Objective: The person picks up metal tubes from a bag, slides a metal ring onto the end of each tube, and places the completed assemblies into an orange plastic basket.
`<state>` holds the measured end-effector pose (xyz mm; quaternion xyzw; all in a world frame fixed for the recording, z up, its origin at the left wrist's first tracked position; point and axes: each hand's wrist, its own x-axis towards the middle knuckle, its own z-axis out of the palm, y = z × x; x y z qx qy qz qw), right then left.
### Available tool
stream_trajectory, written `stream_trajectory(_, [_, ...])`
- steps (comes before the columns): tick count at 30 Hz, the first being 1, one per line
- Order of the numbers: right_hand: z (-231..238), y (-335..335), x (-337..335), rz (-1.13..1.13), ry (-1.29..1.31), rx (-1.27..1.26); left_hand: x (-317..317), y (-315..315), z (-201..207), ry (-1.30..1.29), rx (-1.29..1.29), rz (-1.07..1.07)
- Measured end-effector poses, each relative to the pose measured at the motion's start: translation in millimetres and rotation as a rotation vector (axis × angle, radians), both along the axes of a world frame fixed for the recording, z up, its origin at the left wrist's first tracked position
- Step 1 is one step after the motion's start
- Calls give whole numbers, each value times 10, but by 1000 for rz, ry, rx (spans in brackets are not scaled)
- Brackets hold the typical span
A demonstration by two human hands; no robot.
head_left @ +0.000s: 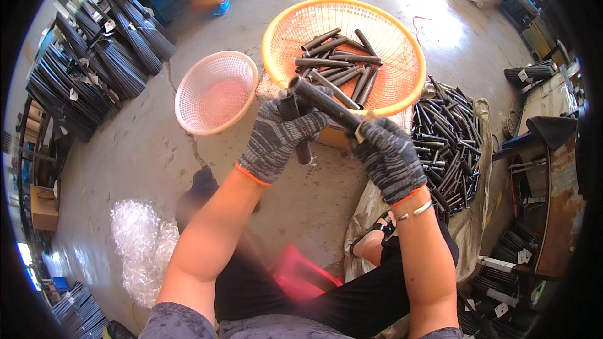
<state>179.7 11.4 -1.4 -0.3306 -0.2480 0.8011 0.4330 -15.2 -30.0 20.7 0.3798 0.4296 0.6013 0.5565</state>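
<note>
In front of my body, a black tube (328,105) slants between my two gloved hands. My left hand (279,135), in a grey knit glove with an orange cuff, is closed around a dark cylindrical piece (304,152) whose lower end sticks out under the fingers. The tube's upper left end lies against that grip; whether the two pieces are joined I cannot tell. At the tube's lower right end my right hand (389,157), gloved alike, is closed on it, with a small tan bit at the fingertips. Just beyond, an orange basket (407,97) holds several similar tubes (342,63).
A pink basket (217,91) stands on the floor at left. To the right, a heap of short black tubes (446,144) lies on a tan sheet (480,213). Bundled long rods (107,50) lean far left. Clear plastic wrap (141,245) lies near my left arm.
</note>
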Motion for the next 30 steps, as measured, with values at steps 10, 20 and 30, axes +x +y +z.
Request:
stream_trajectory(10, [44, -21, -55, -96, -398, 627, 5, -21, -39, 358, 132, -83])
stream_trajectory(20, [265, -68, -26, -127, -564, 957, 90, -20, -86, 1041, 302, 12])
stream_trajectory(30, [313, -84, -14, -170, -813, 1018, 196, -49, -155, 1118, 368, 27])
